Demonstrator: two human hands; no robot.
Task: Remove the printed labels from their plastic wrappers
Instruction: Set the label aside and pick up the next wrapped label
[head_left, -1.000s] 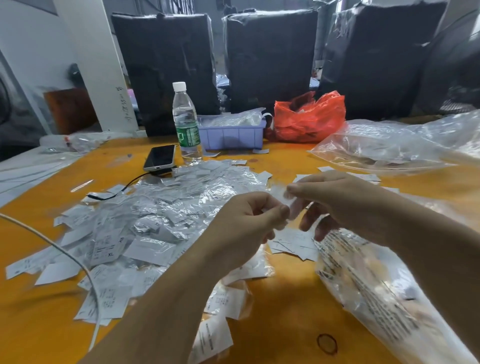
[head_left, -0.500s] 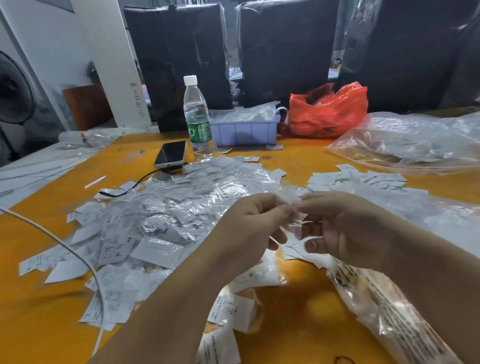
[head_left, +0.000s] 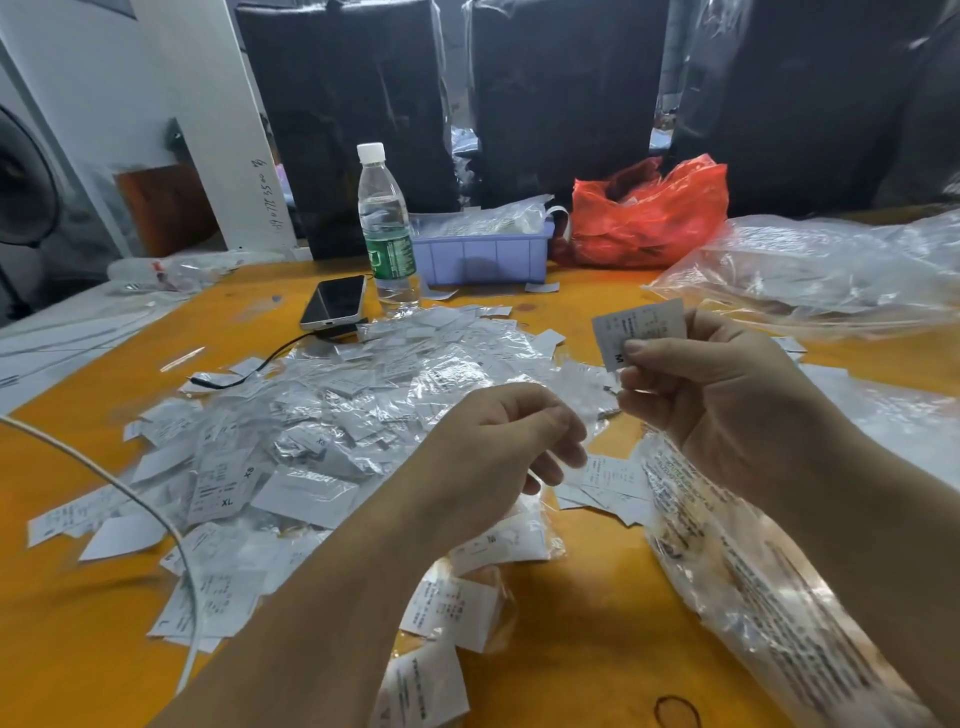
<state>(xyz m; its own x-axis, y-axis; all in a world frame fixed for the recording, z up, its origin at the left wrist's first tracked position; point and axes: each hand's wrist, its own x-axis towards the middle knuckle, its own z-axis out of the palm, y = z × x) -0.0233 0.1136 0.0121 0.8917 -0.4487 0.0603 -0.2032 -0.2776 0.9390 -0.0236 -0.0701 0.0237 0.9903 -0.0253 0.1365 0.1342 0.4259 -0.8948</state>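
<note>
My right hand (head_left: 727, 405) pinches a bare white printed label (head_left: 639, 325) marked M, raised above the orange table (head_left: 571, 613). My left hand (head_left: 493, 457) hovers lower and to the left with curled fingers. It appears to pinch a thin clear plastic wrapper (head_left: 592, 400) at the fingertips. A wide heap of wrapped labels (head_left: 337, 415) lies left of and behind my left hand. Several unwrapped labels (head_left: 608, 483) lie flat between my hands.
A water bottle (head_left: 387, 228), a phone (head_left: 332, 304), a purple tray (head_left: 483, 257) and a red bag (head_left: 649, 213) stand at the back. Clear plastic bags lie at the right (head_left: 831, 270) and under my right forearm (head_left: 753, 587). A white cable (head_left: 130, 488) crosses the left side.
Both hands were pinching one wrapped label together. They have now separated: the right hand has lifted up and right with the label, and the left has stayed low.
</note>
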